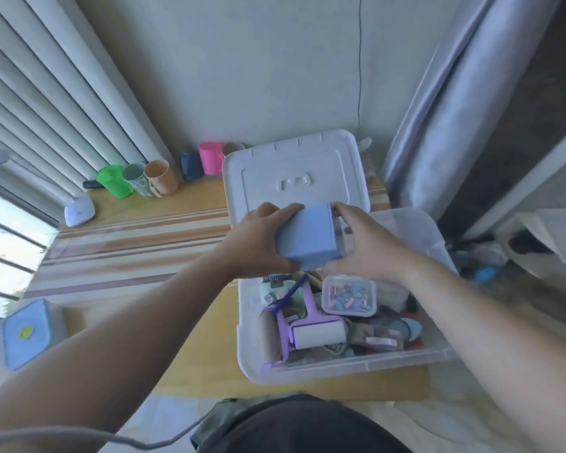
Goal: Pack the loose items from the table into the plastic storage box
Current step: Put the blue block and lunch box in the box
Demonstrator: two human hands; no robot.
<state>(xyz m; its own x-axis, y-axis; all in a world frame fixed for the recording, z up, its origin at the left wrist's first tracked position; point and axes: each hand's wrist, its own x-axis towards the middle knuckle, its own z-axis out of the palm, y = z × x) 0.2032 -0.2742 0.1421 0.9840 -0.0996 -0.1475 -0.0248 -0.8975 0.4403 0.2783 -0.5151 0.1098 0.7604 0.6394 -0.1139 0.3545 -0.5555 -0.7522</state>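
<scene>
1. Dark clothing (307,429) on the person's lap fills the bottom edge of the view, with a thin grey cord (79,434) trailing across it from the left.
2. Both bare forearms reach forward and up from the lower corners, converging over the far end of the plastic storage box (350,366).
3. Fingers of the left hand (258,237) curl around the left side of a light blue box (307,238): the thumb sits along its near lower edge and the fingertips wrap over its top far edge.
4. Opposite it, the right hand (363,246) grips the blue box's right side, fingers bent over the far corner and the palm against the side face.
5. Held between the two hands, the blue box is tilted and sits above the storage box's far end, just in front of the white lid (294,178) lying on the table (190,341).
6. Inside the clear storage box lie a purple lint roller (311,331), a cardboard tube (270,338), a small clear case (348,295) of coloured bits and other jumbled items too blurred to name.
7. Well to the left, near the table's edge, stands a container with a blue lid (27,335).
8. Along the back, against the wall, stand a green cup (115,181), a grey cup (138,178), an orange cup (160,179), a dark blue cup (190,166) and a pink cup (209,158).
9. Near the blinds sits a small white device (79,210).
</scene>
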